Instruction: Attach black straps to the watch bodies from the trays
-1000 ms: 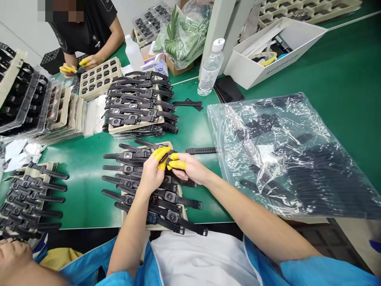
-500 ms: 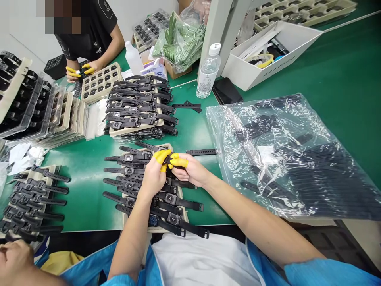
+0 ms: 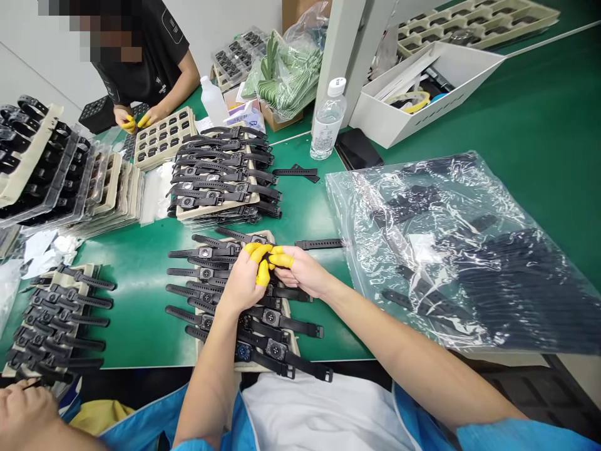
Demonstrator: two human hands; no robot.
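The left hand [image 3: 245, 280] and right hand [image 3: 300, 270], yellow-sheathed, pinch a small dark piece [image 3: 267, 257] over strappy black watches [image 3: 271, 317], a crinkly clear bag [image 3: 350, 200] to their right.

Right before me now, a tray [image 3: 269, 236], watches [image 3: 271, 317] across it; on my right, a bag [image 3: 350, 207], straps [image 3: 526, 282] inside; behind that, a phone [image 3: 359, 149], bottle [image 3: 325, 133] just left of it.

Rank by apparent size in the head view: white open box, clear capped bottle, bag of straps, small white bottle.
Largest to smallest, as they look:
1. Bag of straps
2. White open box
3. Clear capped bottle
4. Small white bottle
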